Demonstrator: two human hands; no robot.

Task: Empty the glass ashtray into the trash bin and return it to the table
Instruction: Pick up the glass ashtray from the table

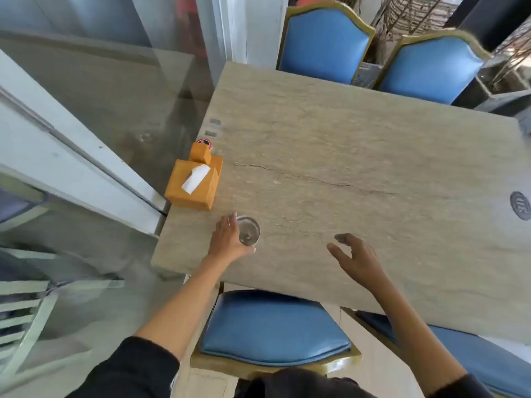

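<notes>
Gripping the glass ashtray point(249, 230) by its rim, the left hand point(228, 236) has it near the table point(359, 156) corner beside the wooden tissue box point(194, 183); right hand point(356, 258) hovers open, empty.

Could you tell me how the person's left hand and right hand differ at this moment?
The left hand wraps around the glass ashtray on the stone table, near the wooden tissue box; the right hand holds nothing. The left hand's fingers curl against the ashtray's rim, while the right hand's are spread loosely over bare tabletop. Both reach out from black sleeves over the table's near edge.
</notes>
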